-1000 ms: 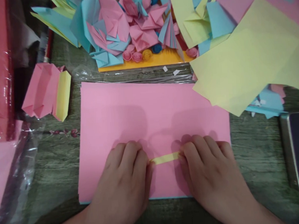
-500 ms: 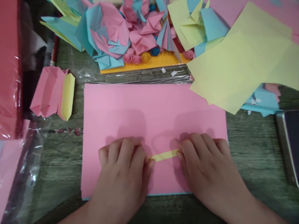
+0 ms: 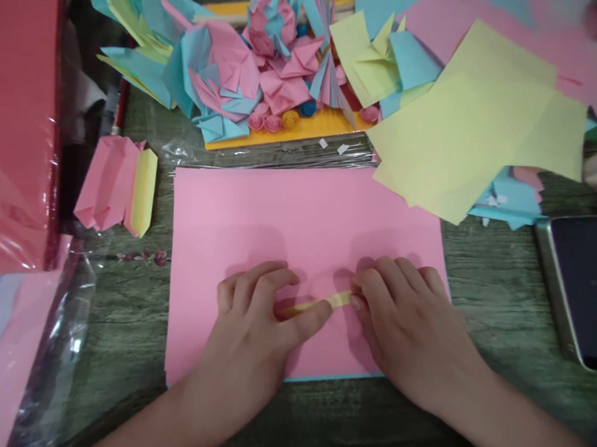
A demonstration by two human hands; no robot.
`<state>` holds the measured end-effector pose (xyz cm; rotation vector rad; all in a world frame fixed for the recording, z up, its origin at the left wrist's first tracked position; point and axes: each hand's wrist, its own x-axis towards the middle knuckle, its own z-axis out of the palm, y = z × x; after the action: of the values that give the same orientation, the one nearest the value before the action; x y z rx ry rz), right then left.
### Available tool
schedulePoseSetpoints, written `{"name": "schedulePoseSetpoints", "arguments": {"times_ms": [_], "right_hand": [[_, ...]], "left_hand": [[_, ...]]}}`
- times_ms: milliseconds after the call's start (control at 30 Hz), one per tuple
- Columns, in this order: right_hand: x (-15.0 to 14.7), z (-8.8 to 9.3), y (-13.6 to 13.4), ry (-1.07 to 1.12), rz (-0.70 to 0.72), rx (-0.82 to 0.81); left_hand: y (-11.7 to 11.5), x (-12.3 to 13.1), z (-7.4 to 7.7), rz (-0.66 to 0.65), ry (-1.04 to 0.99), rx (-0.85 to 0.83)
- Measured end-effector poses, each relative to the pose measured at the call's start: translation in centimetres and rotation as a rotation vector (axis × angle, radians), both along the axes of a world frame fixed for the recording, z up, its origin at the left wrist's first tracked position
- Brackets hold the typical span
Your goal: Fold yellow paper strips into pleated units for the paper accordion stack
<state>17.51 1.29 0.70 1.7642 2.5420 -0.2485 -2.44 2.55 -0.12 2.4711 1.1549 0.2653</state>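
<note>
Your right hand [image 3: 409, 328] pinches the yellow strip [image 3: 340, 300]; left hand [image 3: 249, 336] spread, thumb on it. Probably featherlight, easily creased, so hold the ends.

"Is the light looking dim?"
"Yes, and coming from the wearer's side: the left hand [image 3: 258, 315] and right hand [image 3: 403, 311] are casting soft shadows forward onto the pink paper [image 3: 302, 210]."
"Anything glaring?"
"The red packet [image 3: 16, 131] is catching streaks; the desk [image 3: 497, 293] is darkening below."
</note>
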Motion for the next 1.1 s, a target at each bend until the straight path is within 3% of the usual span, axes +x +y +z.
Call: {"name": "schedulePoseSetpoints", "arguments": {"times_ms": [200, 400, 700, 867, 1100], "right_hand": [[0.0, 0.0, 0.0, -0.016, -0.005, 0.006], [0.0, -0.2, -0.4, -0.054, -0.009, 0.004], [-0.1, -0.2, -0.5, -0.085, 0.014, 0.029], [-0.2, -0.1, -0.4, -0.088, 0.009, 0.022], [-0.2, 0.1, -0.3, -0.074, 0.012, 0.008]], "left_hand": [[0.0, 0.0, 0.0, -0.046, 0.035, 0.045], [-1.6, 0.5, 0.6, -0.112, 0.157, 0.259], [-3.1, 1.6, 0.2, -0.298, 0.260, 0.379], [-3.4, 1.9, -0.4, -0.224, 0.221, 0.426], [-3.5, 2.2, 0.0, -0.123, 0.243, 0.270]]}}
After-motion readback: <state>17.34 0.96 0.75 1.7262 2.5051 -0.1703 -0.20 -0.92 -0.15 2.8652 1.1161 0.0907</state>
